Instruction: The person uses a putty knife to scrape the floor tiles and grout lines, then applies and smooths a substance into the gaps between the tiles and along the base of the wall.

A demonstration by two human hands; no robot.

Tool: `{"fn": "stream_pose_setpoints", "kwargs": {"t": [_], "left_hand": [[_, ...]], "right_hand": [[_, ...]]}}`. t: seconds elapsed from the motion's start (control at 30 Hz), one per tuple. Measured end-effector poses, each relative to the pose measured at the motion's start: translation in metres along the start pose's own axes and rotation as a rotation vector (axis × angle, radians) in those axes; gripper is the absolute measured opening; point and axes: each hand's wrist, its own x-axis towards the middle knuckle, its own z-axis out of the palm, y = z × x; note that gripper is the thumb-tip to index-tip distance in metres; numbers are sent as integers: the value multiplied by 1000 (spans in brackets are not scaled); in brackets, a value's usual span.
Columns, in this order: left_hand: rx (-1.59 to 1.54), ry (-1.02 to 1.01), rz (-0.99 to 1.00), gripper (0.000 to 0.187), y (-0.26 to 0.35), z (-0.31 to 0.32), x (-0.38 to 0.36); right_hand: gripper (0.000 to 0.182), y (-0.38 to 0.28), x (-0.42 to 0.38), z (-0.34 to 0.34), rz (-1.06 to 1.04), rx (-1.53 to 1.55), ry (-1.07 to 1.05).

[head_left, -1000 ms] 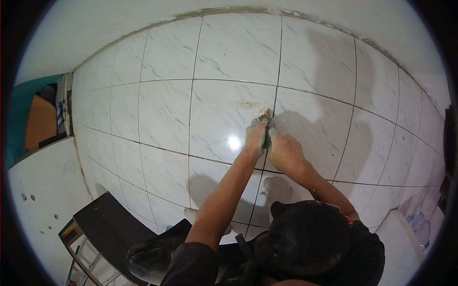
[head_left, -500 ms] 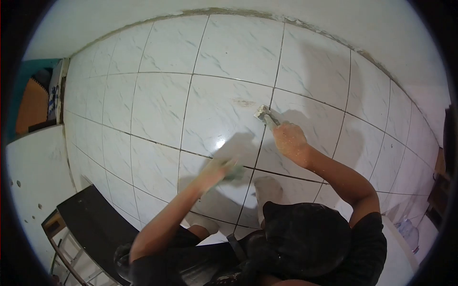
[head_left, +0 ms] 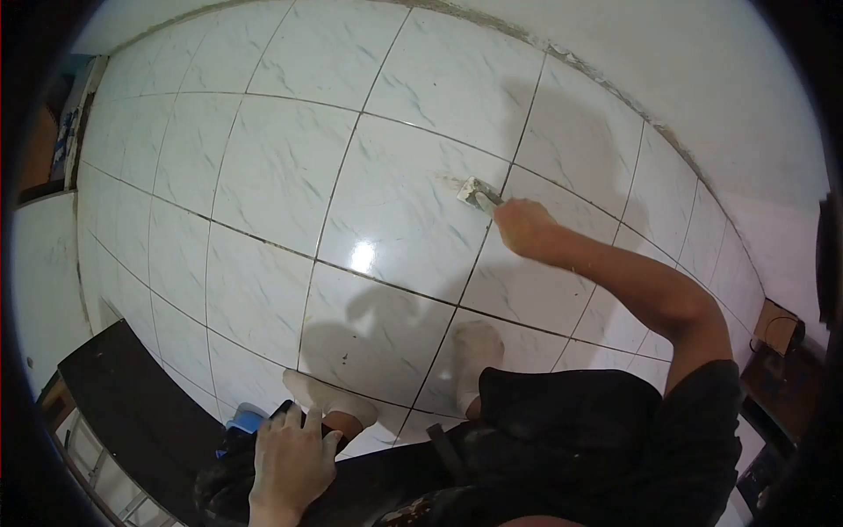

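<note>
My right hand (head_left: 527, 230) is closed around the handle of a putty knife (head_left: 474, 191). Its flat blade, caked with pale paste, is against or just above a white marbled floor tile (head_left: 413, 202), near a grout line. A faint brownish smear (head_left: 449, 181) marks the tile just left of the blade. My left hand (head_left: 294, 457) lies over my left knee in dark trousers, fingers spread and coated with whitish residue; I see nothing in it.
My feet in light socks (head_left: 479, 351) are on the tiles. At left stands a dark bench-like panel (head_left: 132, 413) beside a blue container (head_left: 247, 418). A wall with a rough, crumbling base (head_left: 606, 79) curves behind. Dark furniture (head_left: 781, 386) is at right.
My left hand has swung down and back from above the floor to my knee. The putty knife stays near the smear, its blade turned slightly. The view has shifted and tilted.
</note>
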Motion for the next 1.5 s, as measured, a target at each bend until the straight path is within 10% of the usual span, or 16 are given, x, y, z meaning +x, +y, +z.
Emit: {"fn": "stream_pose_setpoints", "kwargs": {"t": [0.07, 0.13, 0.47, 1.5], "left_hand": [[281, 123, 91, 39, 8, -13, -3], [-454, 321, -32, 41, 15, -22, -9], [97, 97, -97, 46, -8, -7, -7], [3, 207, -74, 47, 0, -9, -22]], "right_hand": [[17, -3, 4, 4, -1, 14, -26], [18, -2, -4, 29, 88, 47, -16], [18, -17, -8, 22, 64, 165, 75], [17, -22, 21, 43, 37, 224, 279]]}}
